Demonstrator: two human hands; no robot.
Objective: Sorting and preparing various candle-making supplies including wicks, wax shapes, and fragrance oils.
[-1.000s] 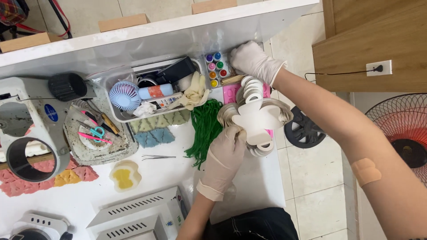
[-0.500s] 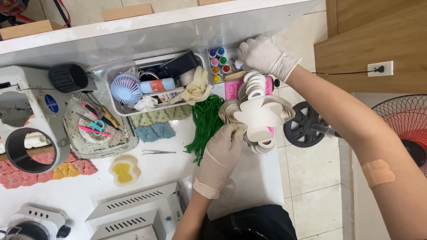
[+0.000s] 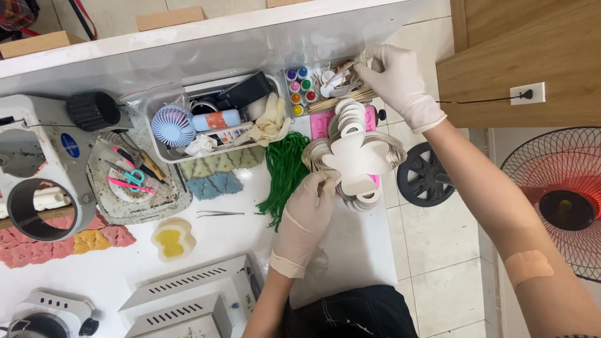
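My left hand point(image 3: 308, 213), in a white glove, rests against the left edge of a pile of white cut-out paper shapes point(image 3: 355, 153) on the white table point(image 3: 350, 250), pinching its rim. My right hand point(image 3: 395, 80), also gloved, reaches to the far side of the table. Its fingers close on small items beside a bundle of thin wooden sticks point(image 3: 341, 100). What exactly it pinches is too small to tell. A set of small paint pots point(image 3: 299, 91) sits just left of that hand. A bunch of green strands point(image 3: 285, 175) lies left of the paper pile.
A clear tray point(image 3: 213, 119) holds a small blue fan, tubes and cloth. A grey dish with scissors point(image 3: 134, 181) lies left, beside a white machine point(image 3: 37, 163). Tweezers point(image 3: 219, 214), felt triangles and a yellow-filled mould point(image 3: 172, 239) lie nearby. A red floor fan point(image 3: 557, 200) stands right.
My right hand has moved further towards the far edge, from the paper pile's top to the sticks and small items. My left hand stays on the pile.
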